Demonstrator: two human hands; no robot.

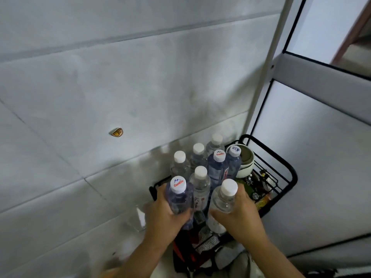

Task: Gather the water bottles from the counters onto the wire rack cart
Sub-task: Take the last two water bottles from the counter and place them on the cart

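Both our left hand (166, 213) and right hand (239, 209) are gripping one bottle each above the cart (289, 173), which is holding six upright bottles (200, 177) and a bowl (246, 163).

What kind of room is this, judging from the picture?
Probably a home kitchen or utility corner: large pale wall tiles, a black wire rack cart of water bottles, and a frosted-panel door.
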